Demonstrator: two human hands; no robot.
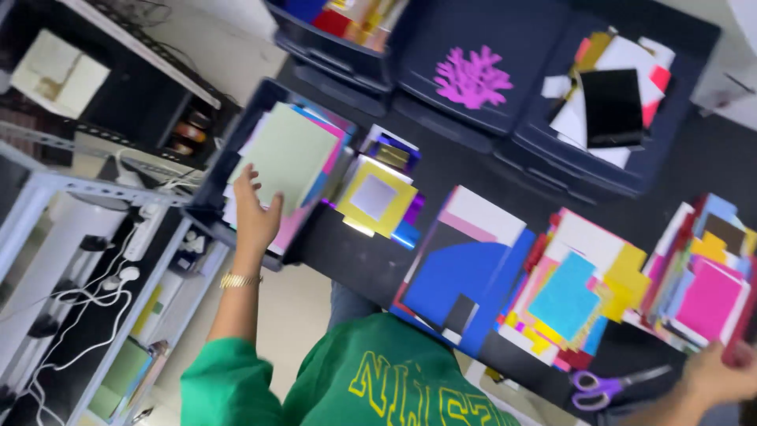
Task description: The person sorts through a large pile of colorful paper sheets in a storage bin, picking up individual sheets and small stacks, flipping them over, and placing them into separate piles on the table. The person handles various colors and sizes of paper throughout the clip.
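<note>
- Left hand [254, 211], fingers spread wide, presses the pale green sheet [290, 155] lying in the dark tray [206, 207] at ten o'clock.
- Right hand [717, 377], at four o'clock, seemingly touches the paper stack [702, 288]; finger spread unclear.

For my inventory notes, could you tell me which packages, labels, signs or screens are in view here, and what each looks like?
Cardboard box: top-left shelf, squarish, pale cream with brownish marks.
Black glossy panel: in the upper-right dark bin, rectangular; cannot tell whether screen or card.
No labels or signs can be made out.
</note>
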